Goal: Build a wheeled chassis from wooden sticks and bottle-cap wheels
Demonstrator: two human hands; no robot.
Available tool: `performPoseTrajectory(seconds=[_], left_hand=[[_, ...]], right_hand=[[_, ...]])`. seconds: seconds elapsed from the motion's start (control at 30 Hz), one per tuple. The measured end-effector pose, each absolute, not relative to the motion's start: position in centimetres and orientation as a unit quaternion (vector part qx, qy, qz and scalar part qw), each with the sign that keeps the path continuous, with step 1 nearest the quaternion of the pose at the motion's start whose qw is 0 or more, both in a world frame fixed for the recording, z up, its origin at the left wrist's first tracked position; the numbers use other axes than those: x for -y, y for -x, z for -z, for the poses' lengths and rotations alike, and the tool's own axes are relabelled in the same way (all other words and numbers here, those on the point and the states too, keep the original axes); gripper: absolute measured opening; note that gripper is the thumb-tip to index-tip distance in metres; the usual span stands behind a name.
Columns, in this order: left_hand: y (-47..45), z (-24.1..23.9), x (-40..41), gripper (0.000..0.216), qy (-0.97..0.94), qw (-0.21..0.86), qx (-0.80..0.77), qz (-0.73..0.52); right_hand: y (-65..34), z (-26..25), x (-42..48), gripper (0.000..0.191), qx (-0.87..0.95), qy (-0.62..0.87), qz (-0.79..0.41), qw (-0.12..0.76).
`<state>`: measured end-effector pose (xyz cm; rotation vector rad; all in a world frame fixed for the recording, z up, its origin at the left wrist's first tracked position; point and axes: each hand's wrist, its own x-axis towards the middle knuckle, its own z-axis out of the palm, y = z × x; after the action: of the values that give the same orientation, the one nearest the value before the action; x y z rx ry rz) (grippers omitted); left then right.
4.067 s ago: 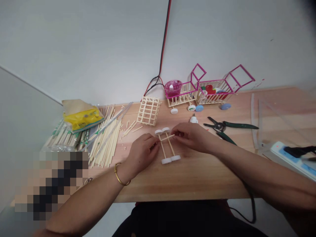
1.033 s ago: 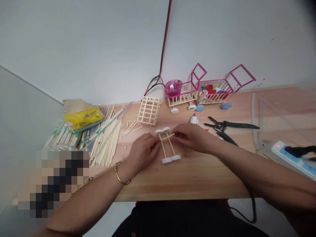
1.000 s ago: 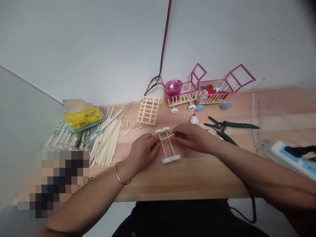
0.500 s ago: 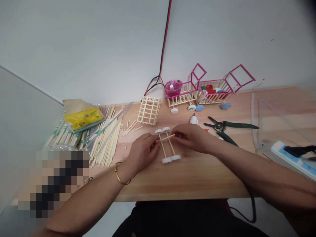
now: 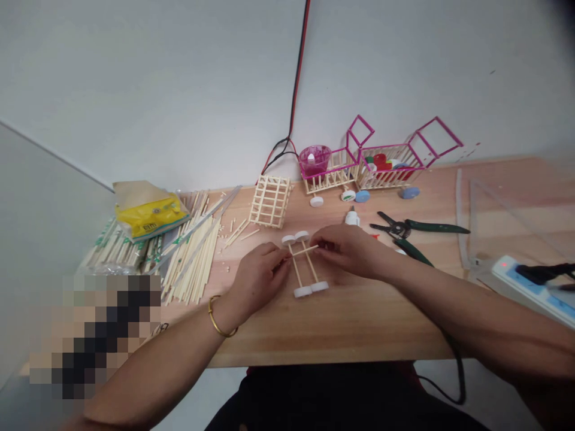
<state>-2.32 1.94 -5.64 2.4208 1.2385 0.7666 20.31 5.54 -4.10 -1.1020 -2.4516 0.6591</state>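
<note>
Both hands meet near the middle of the table [image 5: 359, 326], pinching one short stick [image 5: 304, 249] between them. The left hand [image 5: 260, 275] has its thumb and forefinger closed on the stick's left end and its other fingers curled under. The right hand [image 5: 345, 248] grips the right end the same way, knuckles up. The stick lies across two longer rods [image 5: 309, 266], each with a white cap [image 5: 302, 292] at both ends. The rods rest flat on the table, just in front of the person.

The short stick's long axis runs left to right, its right end slightly farther from the person than its left. The two rods run away from the person, leaning a little to the left, so the stick crosses them close to their far caps. I cannot tell whether it is touching both rods or sitting just above them, as the fingers hide its ends.

The rods look light and loose. My guess is that uneven pressure from either hand could roll one on its caps and spoil the spacing, or skew the stick off square. Squeezing too hard might also snap so thin a stick.

A small glue bottle [image 5: 351, 218] stands just beyond the right hand, with pliers [image 5: 406, 230] to its right. A heap of spare sticks [image 5: 193, 257] lies well to the left.
</note>
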Motion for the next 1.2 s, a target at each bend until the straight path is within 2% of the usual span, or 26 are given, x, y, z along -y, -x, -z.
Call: performPoseTrajectory(seconds=[0.5,0.67,1.03,1.2], left_hand=[[2.3,5.7,-2.0,0.016,-0.844,0.163,-0.438,-0.263],[2.3,5.7,-1.9,0.016,-0.841,0.167,-0.444,-0.259],[2.3,5.8,-2.0,0.017,-0.842,0.165,-0.445,-0.256],[2.3,5.7,-1.9,0.016,-0.845,0.164,-0.442,-0.252]], right_hand=[[-20.5,4.5,-5.5,0.017,0.858,0.402,-0.255,0.193],[-20.3,4.4,-5.0,0.038,0.825,0.445,-0.296,0.186],[-18.2,3.1,-3.4,0.08,0.808,0.498,-0.28,0.143],[-17.8,3.6,-3.5,0.089,0.803,0.513,-0.27,0.136]])
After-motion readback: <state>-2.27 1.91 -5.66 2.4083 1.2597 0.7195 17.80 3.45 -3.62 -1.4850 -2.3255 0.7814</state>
